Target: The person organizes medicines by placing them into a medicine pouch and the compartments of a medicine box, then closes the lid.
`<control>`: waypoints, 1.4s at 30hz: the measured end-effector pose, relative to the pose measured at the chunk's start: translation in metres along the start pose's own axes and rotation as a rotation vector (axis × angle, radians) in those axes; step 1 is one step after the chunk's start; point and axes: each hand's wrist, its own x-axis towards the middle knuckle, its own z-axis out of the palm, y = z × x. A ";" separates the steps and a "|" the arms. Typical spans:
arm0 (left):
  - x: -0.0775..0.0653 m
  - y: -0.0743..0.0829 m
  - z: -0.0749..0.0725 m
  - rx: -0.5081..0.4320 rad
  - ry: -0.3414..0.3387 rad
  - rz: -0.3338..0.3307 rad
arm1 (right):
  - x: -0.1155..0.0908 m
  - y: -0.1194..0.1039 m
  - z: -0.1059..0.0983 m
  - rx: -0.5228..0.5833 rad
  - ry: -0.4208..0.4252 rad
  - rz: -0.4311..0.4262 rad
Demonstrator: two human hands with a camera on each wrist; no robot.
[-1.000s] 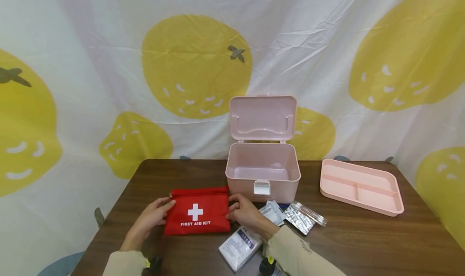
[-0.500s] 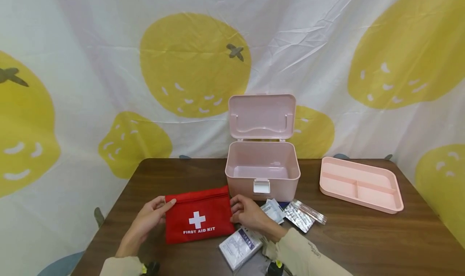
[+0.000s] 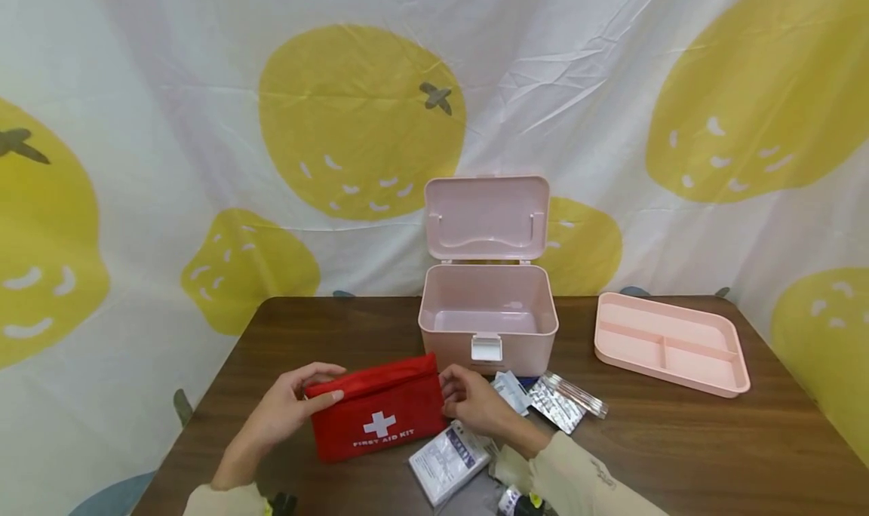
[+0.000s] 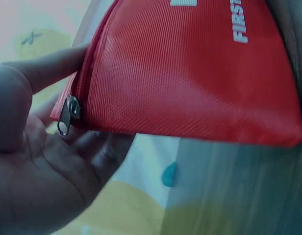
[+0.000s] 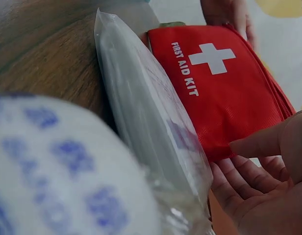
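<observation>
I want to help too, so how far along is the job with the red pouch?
Looks done: the box stands open and the tray lies apart. In hand: the pouch, held by the left fingers and right fingers. Probably left: putting it and the packets away, since all are outside the box.

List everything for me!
table: one, brown, underneath
lemon cloth: one, white-yellow, behind
lidded box: one, pink, table's rear
divided tray: one, pink, right of box
first aid pouch: one, red, front left
wrapped packet: one, white, beside pouch
small packets: count unclear, white, before box
foil packet: one, silver, beside them
slim packet: one, silvery, by foil
printed item: one, white-blue, beside wrapped packet
left hand: one, pouch's left
right hand: one, pouch's right
sleeves: two, beige, foreground
</observation>
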 end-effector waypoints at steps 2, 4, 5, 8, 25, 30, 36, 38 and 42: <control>-0.004 0.004 0.001 0.032 -0.044 0.078 | -0.001 0.001 -0.002 -0.015 0.005 -0.012; -0.006 0.007 0.004 0.066 -0.080 0.160 | -0.003 0.000 -0.004 -0.025 0.008 -0.020; -0.008 0.009 0.005 0.089 -0.090 0.192 | -0.004 0.000 -0.005 -0.031 0.010 -0.026; -0.011 0.013 0.010 0.177 -0.097 0.307 | -0.007 -0.003 -0.009 -0.034 0.010 -0.049; -0.016 0.033 0.023 0.485 -0.230 0.424 | -0.030 -0.054 -0.008 -0.414 0.186 -0.403; -0.016 0.035 0.025 0.508 -0.238 0.438 | -0.034 -0.068 0.009 -0.584 0.183 -0.588; -0.017 0.036 0.027 0.526 -0.239 0.441 | -0.031 -0.075 0.026 -0.749 0.037 -0.712; -0.017 0.035 0.028 0.541 -0.229 0.442 | -0.030 -0.074 0.030 -0.826 -0.007 -0.724; -0.019 0.034 0.030 0.581 -0.197 0.453 | -0.032 -0.070 0.033 -0.997 -0.097 -0.738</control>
